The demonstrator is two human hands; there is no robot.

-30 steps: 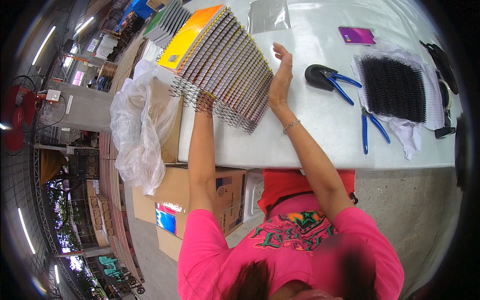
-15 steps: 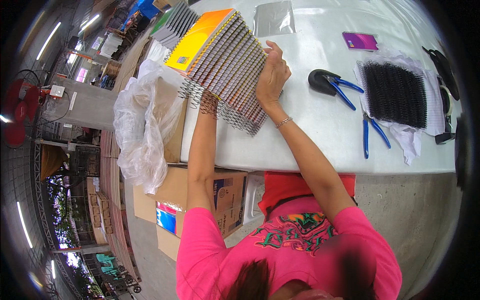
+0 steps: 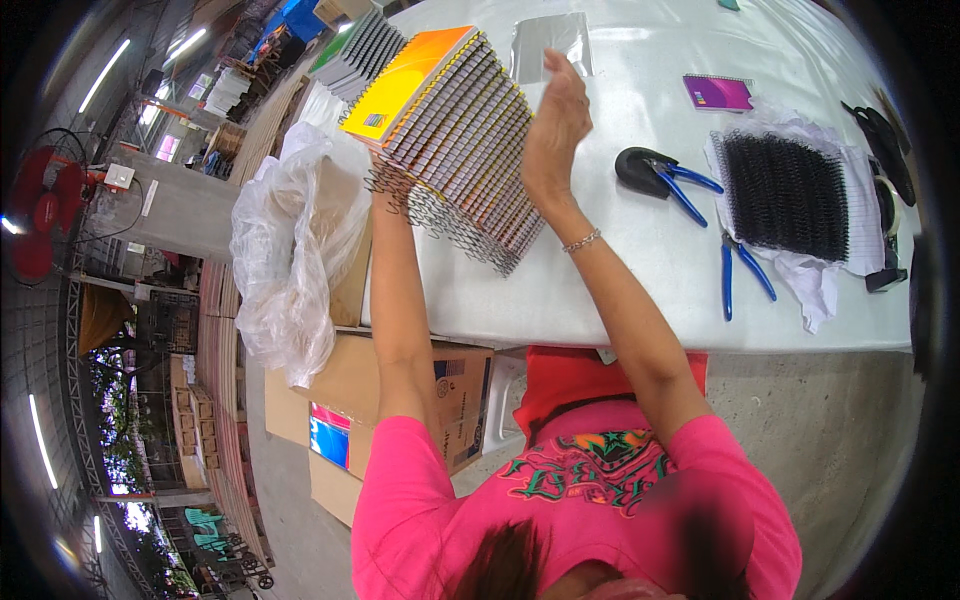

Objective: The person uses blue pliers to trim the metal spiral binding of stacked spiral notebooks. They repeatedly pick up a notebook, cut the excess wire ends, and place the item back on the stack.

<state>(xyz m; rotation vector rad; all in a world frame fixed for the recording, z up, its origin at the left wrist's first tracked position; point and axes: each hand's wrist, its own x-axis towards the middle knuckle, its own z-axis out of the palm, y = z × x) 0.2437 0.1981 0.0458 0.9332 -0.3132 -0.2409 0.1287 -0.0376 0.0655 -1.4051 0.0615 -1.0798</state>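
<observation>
A tall stack of spiral notebooks stands at the table's left side, its top cover yellow and orange, wire coils along the edges facing me. My left forearm reaches up to the stack's left side; the hand itself is hidden behind the coils and covers. Close by the stack's right side is my right hand, raised, fingers stretched out, holding nothing. Its palm faces the notebooks; I cannot tell whether the heel of the hand touches them. Behind the stack sits a second pile of coil-bound notebooks with a green cover.
Right of my hand lie pliers with a black cover and blue-handled pliers. Black coils rest on white paper, below a purple notebook. A clear plastic sheet lies farther back. Crumpled plastic and a cardboard box are left.
My right hand has come away from the stack's edge, moving slightly up and right, and its fingers have straightened. The notebook stack looks nearly unchanged in place.
</observation>
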